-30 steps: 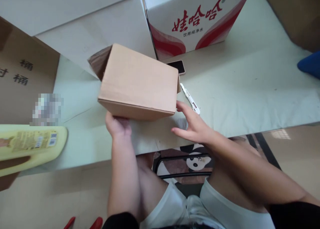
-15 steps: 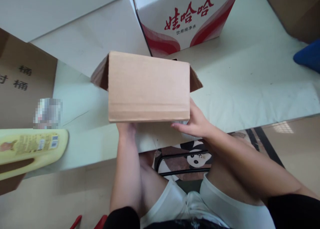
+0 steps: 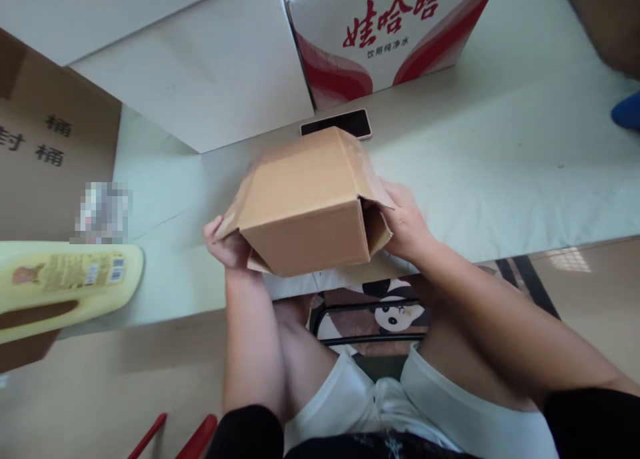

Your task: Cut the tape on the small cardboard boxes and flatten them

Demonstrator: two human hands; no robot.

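Note:
A brown cardboard box (image 3: 305, 185) is held tilted over the near edge of the table, one flap hanging down towards me. On its left side my left hand (image 3: 227, 245) grips a side flap, fingers curled round the edge. My right hand (image 3: 405, 219) holds the opposite side, with part of its fingers hidden behind the flap. Whatever is inside the box cannot be seen. Just beyond the box, a phone (image 3: 340, 123) with a dark screen lies on the table.
White boxes (image 3: 200, 79) and a red-and-white carton (image 3: 395, 45) stand along the back of the table (image 3: 500, 179). At left are a large brown carton (image 3: 55, 152) and a yellow bottle (image 3: 90, 279). Something blue (image 3: 627, 112) shows at the right edge.
The box has tipped and turned, so its top side and side flaps now show. My left hand has come from underneath to the left flap, my right hand slightly up. The phone is uncovered.

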